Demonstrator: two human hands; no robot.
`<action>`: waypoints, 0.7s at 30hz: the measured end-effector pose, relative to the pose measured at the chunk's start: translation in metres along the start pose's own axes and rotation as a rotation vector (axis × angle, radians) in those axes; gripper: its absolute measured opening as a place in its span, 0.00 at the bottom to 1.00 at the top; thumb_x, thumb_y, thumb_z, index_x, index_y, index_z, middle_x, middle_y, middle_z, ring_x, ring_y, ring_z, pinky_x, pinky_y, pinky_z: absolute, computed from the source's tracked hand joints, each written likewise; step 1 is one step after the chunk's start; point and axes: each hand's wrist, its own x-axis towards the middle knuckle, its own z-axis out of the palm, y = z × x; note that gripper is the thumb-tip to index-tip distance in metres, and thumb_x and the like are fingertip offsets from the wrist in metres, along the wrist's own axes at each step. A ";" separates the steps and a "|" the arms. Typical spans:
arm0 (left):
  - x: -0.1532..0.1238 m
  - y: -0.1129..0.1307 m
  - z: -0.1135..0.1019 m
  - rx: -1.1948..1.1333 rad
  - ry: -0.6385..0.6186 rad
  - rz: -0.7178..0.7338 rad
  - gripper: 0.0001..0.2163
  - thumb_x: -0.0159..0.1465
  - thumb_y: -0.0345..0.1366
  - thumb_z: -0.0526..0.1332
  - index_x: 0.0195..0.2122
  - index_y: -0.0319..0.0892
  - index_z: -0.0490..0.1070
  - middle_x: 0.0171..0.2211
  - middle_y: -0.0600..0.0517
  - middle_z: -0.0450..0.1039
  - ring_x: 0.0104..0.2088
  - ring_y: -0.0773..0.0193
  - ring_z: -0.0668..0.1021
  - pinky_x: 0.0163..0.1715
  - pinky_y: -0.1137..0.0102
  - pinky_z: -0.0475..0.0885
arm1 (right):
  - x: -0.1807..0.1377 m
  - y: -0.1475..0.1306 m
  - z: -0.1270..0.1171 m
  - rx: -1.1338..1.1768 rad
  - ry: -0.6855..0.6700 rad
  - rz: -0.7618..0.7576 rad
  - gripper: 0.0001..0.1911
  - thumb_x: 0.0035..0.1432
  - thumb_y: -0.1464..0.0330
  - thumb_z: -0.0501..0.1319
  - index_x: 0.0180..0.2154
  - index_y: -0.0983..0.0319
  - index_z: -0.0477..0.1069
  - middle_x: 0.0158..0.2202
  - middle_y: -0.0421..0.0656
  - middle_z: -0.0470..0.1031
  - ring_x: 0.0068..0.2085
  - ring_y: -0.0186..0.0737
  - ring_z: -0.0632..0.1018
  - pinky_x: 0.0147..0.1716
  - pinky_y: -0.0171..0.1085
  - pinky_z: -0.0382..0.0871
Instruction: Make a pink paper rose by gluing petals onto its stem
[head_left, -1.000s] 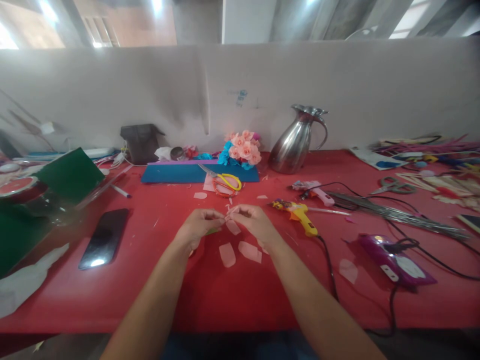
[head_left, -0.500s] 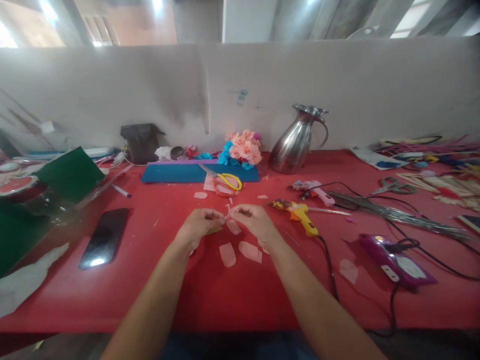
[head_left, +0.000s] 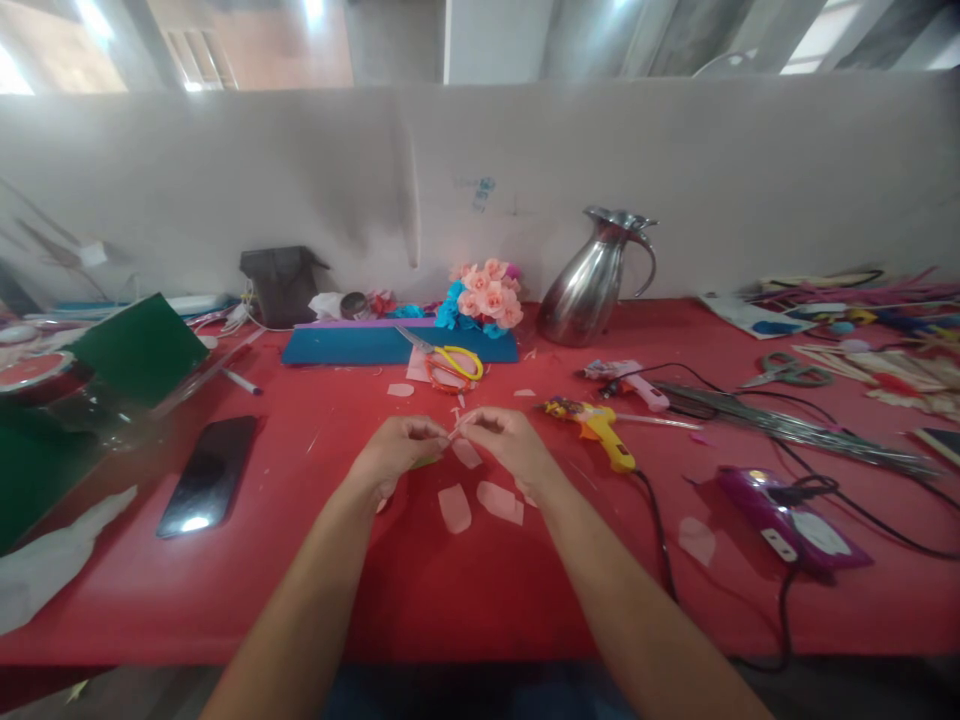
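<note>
My left hand (head_left: 403,452) and my right hand (head_left: 501,445) meet over the middle of the red table, fingertips pinched close together. Between them is a small pink paper piece (head_left: 454,424), mostly covered by the fingers. Below the hands lie cut pink paper petals, among them one on the left (head_left: 454,509) and one on the right (head_left: 500,502). Just beyond the fingertips, scissors (head_left: 459,362) with yellow and orange handles rest on pink paper. A bunch of pink and blue paper flowers (head_left: 491,297) stands farther back.
To the right lie a yellow glue gun (head_left: 600,428), a pink glue gun (head_left: 637,385), a bundle of wires (head_left: 810,433) and a purple power strip (head_left: 791,525) with cords. A steel jug (head_left: 589,285) stands behind. A phone (head_left: 208,475) and green board (head_left: 139,345) are at left.
Both hands stay almost in place, still pinched together on the pink paper. The fingers shift only slightly; the things on the table have not moved.
</note>
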 end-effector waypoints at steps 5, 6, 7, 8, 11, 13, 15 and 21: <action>0.000 -0.001 0.000 -0.013 0.022 -0.006 0.06 0.46 0.34 0.67 0.26 0.40 0.75 0.28 0.52 0.72 0.30 0.68 0.73 0.39 0.68 0.68 | 0.000 -0.002 0.000 -0.005 -0.008 0.002 0.07 0.46 0.64 0.62 0.25 0.62 0.72 0.28 0.40 0.73 0.32 0.36 0.72 0.37 0.36 0.63; 0.000 -0.001 0.000 -0.018 0.024 -0.010 0.06 0.46 0.34 0.67 0.26 0.40 0.75 0.28 0.52 0.72 0.30 0.68 0.73 0.39 0.68 0.68 | 0.000 -0.002 0.000 -0.007 -0.007 0.004 0.07 0.46 0.64 0.62 0.25 0.62 0.72 0.28 0.40 0.73 0.32 0.36 0.72 0.37 0.36 0.63; 0.001 -0.001 0.000 -0.021 0.027 -0.013 0.06 0.45 0.34 0.67 0.26 0.40 0.75 0.28 0.51 0.72 0.30 0.68 0.73 0.39 0.68 0.68 | 0.000 -0.001 0.000 -0.006 -0.006 0.006 0.07 0.46 0.64 0.62 0.25 0.62 0.72 0.28 0.40 0.73 0.32 0.36 0.72 0.36 0.36 0.63; 0.001 -0.001 0.000 -0.022 0.031 -0.016 0.06 0.45 0.33 0.67 0.26 0.40 0.75 0.28 0.51 0.72 0.30 0.68 0.73 0.39 0.68 0.68 | 0.000 -0.001 -0.001 -0.005 -0.005 0.008 0.07 0.46 0.64 0.62 0.25 0.62 0.72 0.28 0.40 0.73 0.32 0.36 0.72 0.36 0.36 0.63; 0.001 -0.002 0.000 -0.022 0.041 -0.011 0.06 0.45 0.33 0.67 0.25 0.39 0.74 0.28 0.51 0.72 0.29 0.68 0.73 0.38 0.69 0.69 | -0.001 0.000 0.000 -0.003 -0.003 0.011 0.08 0.47 0.64 0.62 0.26 0.62 0.72 0.28 0.40 0.73 0.32 0.36 0.72 0.35 0.35 0.63; 0.002 -0.002 0.000 -0.027 0.043 -0.007 0.06 0.45 0.33 0.67 0.25 0.39 0.74 0.27 0.52 0.71 0.29 0.68 0.73 0.38 0.69 0.69 | 0.000 0.000 0.000 -0.006 0.001 0.009 0.08 0.47 0.63 0.62 0.26 0.62 0.72 0.28 0.40 0.73 0.32 0.36 0.72 0.35 0.35 0.63; 0.002 -0.002 0.001 -0.033 0.049 -0.009 0.06 0.44 0.33 0.67 0.25 0.39 0.74 0.26 0.52 0.71 0.29 0.68 0.73 0.38 0.69 0.69 | 0.000 0.000 0.000 -0.010 0.005 0.005 0.09 0.46 0.63 0.62 0.26 0.63 0.72 0.28 0.40 0.73 0.32 0.36 0.72 0.35 0.35 0.63; 0.002 -0.002 0.004 -0.027 0.093 -0.010 0.07 0.44 0.33 0.67 0.25 0.39 0.74 0.27 0.51 0.72 0.28 0.68 0.74 0.36 0.69 0.69 | 0.001 0.000 0.000 -0.015 0.017 0.001 0.08 0.46 0.64 0.61 0.26 0.63 0.72 0.29 0.40 0.74 0.32 0.36 0.72 0.36 0.35 0.63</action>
